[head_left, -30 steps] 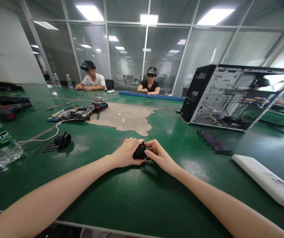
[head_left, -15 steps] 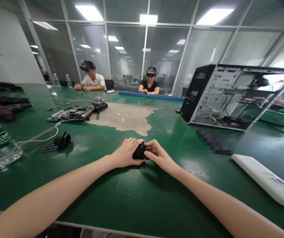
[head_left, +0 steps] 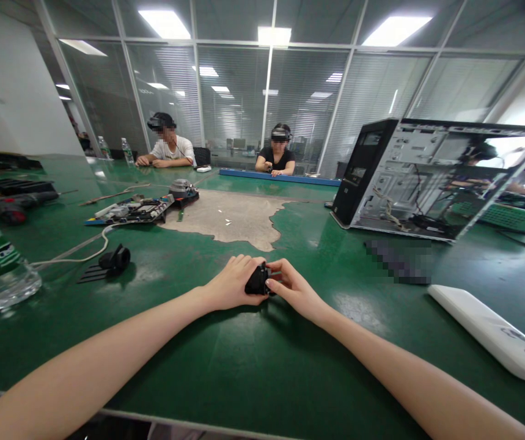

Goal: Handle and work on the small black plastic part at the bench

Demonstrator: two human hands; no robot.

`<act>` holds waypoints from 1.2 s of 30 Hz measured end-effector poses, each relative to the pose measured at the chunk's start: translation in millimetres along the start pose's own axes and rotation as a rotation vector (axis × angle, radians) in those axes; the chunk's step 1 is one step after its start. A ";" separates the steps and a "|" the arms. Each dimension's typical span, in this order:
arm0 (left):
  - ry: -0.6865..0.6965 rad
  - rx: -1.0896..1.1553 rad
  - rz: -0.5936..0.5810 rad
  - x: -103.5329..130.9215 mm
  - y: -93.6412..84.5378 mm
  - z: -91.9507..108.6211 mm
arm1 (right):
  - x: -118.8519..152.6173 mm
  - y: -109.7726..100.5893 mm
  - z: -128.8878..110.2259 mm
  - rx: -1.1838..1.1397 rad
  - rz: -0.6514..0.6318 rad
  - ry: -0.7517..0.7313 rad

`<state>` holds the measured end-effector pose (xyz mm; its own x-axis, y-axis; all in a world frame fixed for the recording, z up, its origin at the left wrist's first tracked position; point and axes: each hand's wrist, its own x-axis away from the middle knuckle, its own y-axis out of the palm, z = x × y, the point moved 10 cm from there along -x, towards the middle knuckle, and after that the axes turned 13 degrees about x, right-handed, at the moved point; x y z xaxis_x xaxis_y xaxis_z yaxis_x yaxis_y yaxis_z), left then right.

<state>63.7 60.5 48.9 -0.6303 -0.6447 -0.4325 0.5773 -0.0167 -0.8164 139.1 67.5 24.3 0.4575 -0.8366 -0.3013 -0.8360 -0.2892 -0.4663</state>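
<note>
Computer case [head_left: 360, 174] on green table [head_left: 253, 360]

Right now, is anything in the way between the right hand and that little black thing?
Nothing visible. The right hand is touching the black thing, and the left hand holds it too.

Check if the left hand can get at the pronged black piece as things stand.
Probably not without letting go first: the left hand is wrapped around a small black part. Otherwise the way looks free, with nothing visible between that hand and the pronged black piece on the green tabletop.
</note>
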 end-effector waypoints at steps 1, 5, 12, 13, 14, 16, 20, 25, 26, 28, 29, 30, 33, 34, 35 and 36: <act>-0.001 -0.005 0.001 0.0 0.0 -0.1 | 0.0 -0.4 -1.0 -0.010 0.001 -0.006; -0.007 -0.020 0.000 0.2 0.6 -0.8 | 0.0 -1.6 -1.5 -0.047 0.010 0.005; -0.008 -0.008 0.004 0.0 0.6 -1.2 | 0.1 -1.3 1.4 -0.032 0.021 0.032; -0.008 -0.005 0.003 -0.2 0.6 -1.2 | 0.2 -1.5 1.6 -0.027 0.024 0.031; -0.008 -0.002 0.000 -0.2 0.7 -1.2 | 0.3 -1.9 2.2 -0.019 0.028 0.034; -0.009 0.001 -0.003 -0.3 0.8 -1.2 | 0.1 -1.8 4.0 -0.006 0.027 0.046; -0.011 -0.009 0.002 0.1 0.1 -1.4 | -0.4 -0.4 3.8 -0.016 0.003 0.033; -0.007 -0.023 -0.003 0.1 0.4 -0.5 | 0.1 -1.1 -0.2 -0.059 0.000 0.003; -0.006 -0.022 -0.001 0.0 0.2 -0.2 | 0.1 -1.2 0.2 -0.071 0.003 0.011; -0.005 -0.018 0.002 -0.2 -0.2 0.2 | 0.1 -1.7 1.7 -0.083 0.013 0.029; -0.005 -0.016 0.001 -0.3 -0.2 0.2 | 0.1 -2.0 2.4 -0.082 0.019 0.037; -0.007 -0.013 0.001 -0.4 -0.2 0.1 | 0.0 -2.3 3.0 -0.078 0.024 0.041; -0.009 -0.005 0.003 -0.3 -0.4 -0.2 | -0.1 -2.0 3.8 -0.054 0.024 0.044; -0.009 -0.001 0.005 -0.2 -0.5 -0.3 | -0.1 -2.0 3.6 -0.044 0.023 0.043; -0.009 0.004 0.007 -0.1 -0.5 -0.2 | 0.0 -2.0 3.3 -0.034 0.023 0.040; -0.009 0.007 0.008 0.0 -0.5 -0.3 | 0.0 -2.0 3.1 -0.022 0.022 0.038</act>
<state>63.2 60.7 49.2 -0.6212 -0.6518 -0.4351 0.5858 -0.0175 -0.8102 141.7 69.5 22.6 0.4269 -0.8601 -0.2791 -0.8525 -0.2799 -0.4414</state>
